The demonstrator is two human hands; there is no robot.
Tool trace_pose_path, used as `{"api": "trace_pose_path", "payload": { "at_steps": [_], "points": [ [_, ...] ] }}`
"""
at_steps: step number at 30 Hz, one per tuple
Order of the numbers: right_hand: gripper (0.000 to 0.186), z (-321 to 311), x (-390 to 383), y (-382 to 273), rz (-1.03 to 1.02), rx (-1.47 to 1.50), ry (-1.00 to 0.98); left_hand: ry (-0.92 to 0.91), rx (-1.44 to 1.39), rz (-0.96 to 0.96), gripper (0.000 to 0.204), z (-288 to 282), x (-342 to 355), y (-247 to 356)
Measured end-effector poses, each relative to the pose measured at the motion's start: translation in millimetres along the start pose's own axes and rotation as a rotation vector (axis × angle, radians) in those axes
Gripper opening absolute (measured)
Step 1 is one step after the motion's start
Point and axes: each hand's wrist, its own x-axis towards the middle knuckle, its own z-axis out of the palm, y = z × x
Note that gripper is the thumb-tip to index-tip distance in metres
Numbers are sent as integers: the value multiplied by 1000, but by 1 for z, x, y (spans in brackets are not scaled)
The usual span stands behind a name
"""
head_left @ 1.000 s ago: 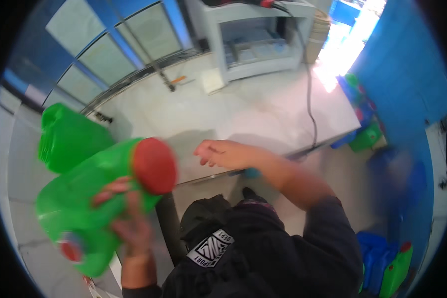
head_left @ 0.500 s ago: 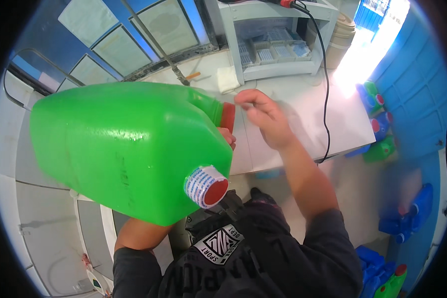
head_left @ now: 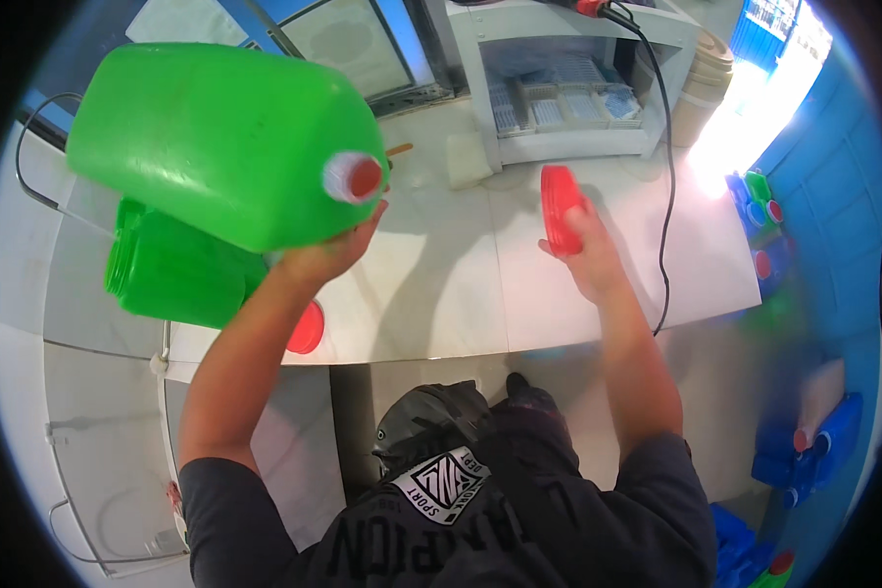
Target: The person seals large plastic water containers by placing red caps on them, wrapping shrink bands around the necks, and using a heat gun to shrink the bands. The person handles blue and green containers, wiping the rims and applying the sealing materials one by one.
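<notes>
My left hand point(head_left: 335, 250) holds a large green jerrycan point(head_left: 220, 132) from beneath, lifted above the left of the counter; its small red-capped spout with a white ring faces up, and part of my grip is hidden behind it. My right hand point(head_left: 583, 250) grips a wide red lid point(head_left: 559, 201) on edge, over the right of the white counter. Below the lifted can, another green jerrycan point(head_left: 181, 269) lies on its side with its wide mouth facing left. A second red lid point(head_left: 306, 328) lies beside it, partly behind my left forearm.
A white shelf unit with trays point(head_left: 568, 108), a black cable point(head_left: 668, 230), a white block point(head_left: 465, 162) and beige buckets point(head_left: 701, 88) stand at the back. Blue and green jerrycans point(head_left: 813, 441) line the blue wall at the right. The counter's front edge point(head_left: 441, 355) crosses above my feet.
My left hand has raised the green jerrycan toward the back left, uncovering the other can and lid. The red lid has come off it into my right hand, which was empty.
</notes>
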Motion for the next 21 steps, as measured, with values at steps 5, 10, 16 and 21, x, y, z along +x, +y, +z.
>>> {"api": "trace_pose_path", "payload": {
  "at_steps": [5, 10, 16, 21],
  "points": [
    [63, 23, 35, 19, 48, 256, -19, 143, -352, -191, 36, -55, 32, -9],
    [52, 70, 132, 70, -206, -483, -8, 445, -729, -635, 32, -127, 77, -45],
    [47, 139, 226, 78, -206, -472, -93, 553, -922, -969, 34, -140, 99, -76],
    [48, 146, 205, 3, -332, -320, -339, 500, -1154, -1035, 34, -116, 102, -80]
  ]
}}
